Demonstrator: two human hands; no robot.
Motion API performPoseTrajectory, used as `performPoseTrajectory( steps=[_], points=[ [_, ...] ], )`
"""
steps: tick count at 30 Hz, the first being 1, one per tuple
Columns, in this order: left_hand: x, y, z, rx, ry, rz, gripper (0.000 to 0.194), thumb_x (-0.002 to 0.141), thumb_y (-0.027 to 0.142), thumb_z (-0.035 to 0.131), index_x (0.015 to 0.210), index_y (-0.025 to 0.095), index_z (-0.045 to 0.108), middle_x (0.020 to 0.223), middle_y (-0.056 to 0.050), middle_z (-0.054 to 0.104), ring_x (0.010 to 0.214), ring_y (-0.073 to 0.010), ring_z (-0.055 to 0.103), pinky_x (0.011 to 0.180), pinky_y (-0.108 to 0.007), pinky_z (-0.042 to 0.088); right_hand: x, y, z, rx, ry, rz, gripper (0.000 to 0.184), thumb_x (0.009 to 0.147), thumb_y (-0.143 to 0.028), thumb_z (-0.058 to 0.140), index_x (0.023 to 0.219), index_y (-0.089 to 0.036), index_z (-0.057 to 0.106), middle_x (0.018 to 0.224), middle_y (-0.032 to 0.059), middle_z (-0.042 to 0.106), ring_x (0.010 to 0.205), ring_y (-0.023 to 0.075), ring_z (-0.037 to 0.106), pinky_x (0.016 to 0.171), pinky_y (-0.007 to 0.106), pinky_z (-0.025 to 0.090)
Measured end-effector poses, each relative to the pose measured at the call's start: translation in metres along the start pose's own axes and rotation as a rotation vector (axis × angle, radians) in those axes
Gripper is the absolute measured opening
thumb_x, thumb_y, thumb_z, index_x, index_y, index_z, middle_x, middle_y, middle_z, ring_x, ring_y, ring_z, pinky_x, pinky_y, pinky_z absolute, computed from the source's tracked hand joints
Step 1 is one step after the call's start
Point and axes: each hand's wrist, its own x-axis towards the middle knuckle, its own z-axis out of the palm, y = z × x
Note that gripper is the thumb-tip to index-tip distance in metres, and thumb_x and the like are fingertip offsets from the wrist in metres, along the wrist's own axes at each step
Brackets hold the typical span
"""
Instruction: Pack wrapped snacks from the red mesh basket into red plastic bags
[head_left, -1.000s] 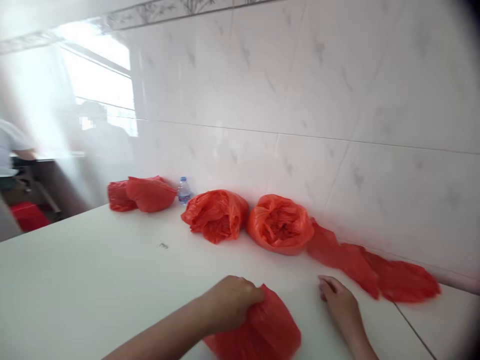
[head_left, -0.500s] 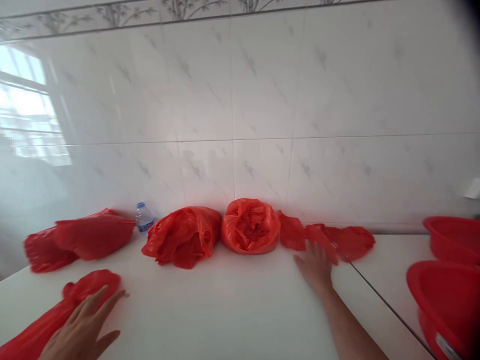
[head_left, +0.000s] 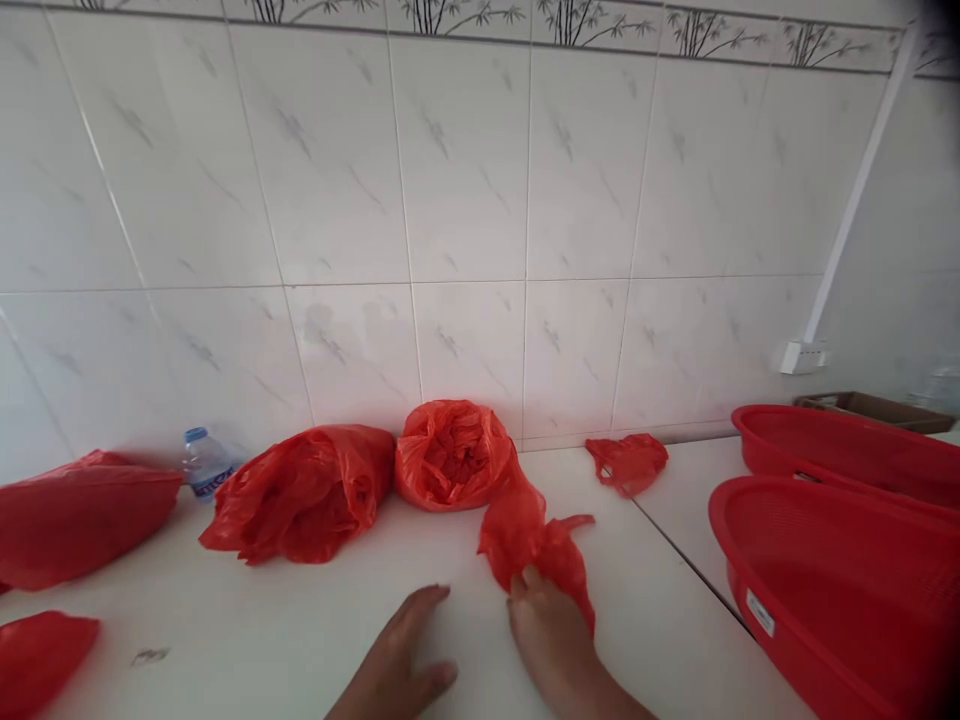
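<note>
Both hands on white counter (head_left: 315, 640): right hand (head_left: 551, 635) pinching red bag (head_left: 536, 540), left hand (head_left: 397, 665) flat, empty

Bright, even daylight, soft faint shadows, mild haze, dark bowed corners at right.

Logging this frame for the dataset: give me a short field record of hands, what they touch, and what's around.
left hand: flat on the white counter, palm down, holding nothing
right hand: fingertips on a loose red plastic bag
bag state: crumpled, lying on the counter
behind, at wall: open-mouthed red bag; stuffed red bag on its side; water bottle
far left: two more red bags
right: two red baskets; small crumpled red bag
</note>
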Motion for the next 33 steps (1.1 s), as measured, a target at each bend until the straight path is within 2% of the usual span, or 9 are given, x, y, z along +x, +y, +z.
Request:
performPoseTrajectory(
  steps=[3,7,11,13,18,24,27,29,33],
  points=[
    [0.027,0.032,0.02,-0.186,0.18,-0.163,0.07,0.073,0.037,0.062,0.137,0.018,0.04,0.133,-0.015,0.052,0.115,-0.0283,0.054,0.095,-0.04,0.043,-0.023,-0.034,0.002,-0.004,0.002,-0.134,0.034,0.077,-0.004,0.046,0.095,-0.021,0.069,0.088,0.0071,0.068,0.068,0.0226,0.066,0.054,0.031,0.047],
    [0.041,0.031,0.025,-0.258,0.285,-0.229,0.06,0.073,0.026,0.056,0.132,0.022,0.042,0.093,-0.005,0.067,0.084,-0.0227,0.064,0.082,-0.036,0.046,-0.033,-0.054,-0.001,0.083,-0.017,-0.207,0.015,0.072,-0.021,0.065,0.086,-0.025,0.068,0.082,0.0024,0.067,0.062,0.0223,0.066,0.05,0.029,0.046],
    [0.035,0.018,0.016,-0.421,0.359,-0.192,0.055,0.073,0.024,0.056,0.127,0.022,0.043,0.088,-0.002,0.065,0.08,-0.0208,0.064,0.075,-0.032,0.049,-0.017,-0.027,-0.018,0.213,-0.073,-0.134,0.047,0.079,-0.028,0.061,0.125,-0.021,0.054,0.086,0.0074,0.07,0.067,0.0253,0.067,0.057,0.032,0.049],
    [0.033,0.016,0.012,-0.528,0.372,-0.202,0.048,0.071,0.023,0.058,0.119,0.022,0.048,0.088,-0.002,0.065,0.079,-0.0201,0.063,0.071,-0.03,0.049,-0.005,-0.003,-0.022,0.22,-0.073,-0.049,0.048,0.089,-0.027,0.046,0.135,-0.013,0.045,0.087,0.0111,0.07,0.069,0.0251,0.068,0.058,0.033,0.048],
    [0.034,0.018,0.012,-0.642,0.33,-0.231,0.005,0.071,0.024,0.056,0.073,0.02,0.055,0.062,0.003,0.058,0.052,-0.0137,0.054,0.05,-0.023,0.042,0.014,0.048,-0.013,0.231,0.012,0.082,0.042,0.094,-0.031,0.034,0.129,-0.014,0.05,0.109,0.0139,0.066,0.087,0.0243,0.066,0.062,0.031,0.047],
    [0.031,0.018,0.015,-0.678,0.353,-0.22,0.009,0.063,0.012,0.05,0.067,0.02,0.05,0.06,0.006,0.054,0.052,-0.0104,0.049,0.048,-0.019,0.037,0.009,0.049,-0.02,0.332,0.111,0.124,0.037,0.093,-0.033,0.033,0.122,-0.016,0.048,0.1,0.0095,0.066,0.078,0.0231,0.064,0.06,0.032,0.043],
    [0.029,0.02,0.017,-0.682,0.342,-0.183,0.011,0.061,0.01,0.049,0.065,0.02,0.049,0.061,0.005,0.054,0.052,-0.0095,0.047,0.049,-0.019,0.036,0.004,0.032,-0.033,0.537,0.085,0.19,0.033,0.093,-0.046,0.031,0.086,-0.021,0.052,0.07,0.0026,0.062,0.061,0.0194,0.056,0.054,0.03,0.037],
    [0.027,0.024,0.021,-0.674,0.341,-0.136,0.011,0.062,0.009,0.048,0.062,0.02,0.045,0.065,0.004,0.055,0.053,-0.0092,0.046,0.05,-0.02,0.036,0.0,0.02,-0.038,0.821,-0.043,0.244,0.041,0.091,-0.055,0.031,0.069,-0.022,0.042,0.057,-0.0007,0.054,0.051,0.0158,0.05,0.05,0.028,0.034],
    [0.021,0.036,0.029,-0.618,0.316,-0.004,0.017,0.061,0.008,0.048,0.055,0.02,0.038,0.077,-0.001,0.06,0.067,-0.0131,0.052,0.061,-0.022,0.039,-0.002,0.006,-0.039,1.427,-0.273,0.385,0.044,0.085,-0.062,0.037,0.067,-0.022,0.039,0.056,-0.0014,0.053,0.046,0.0126,0.05,0.044,0.024,0.035]
  ],
)
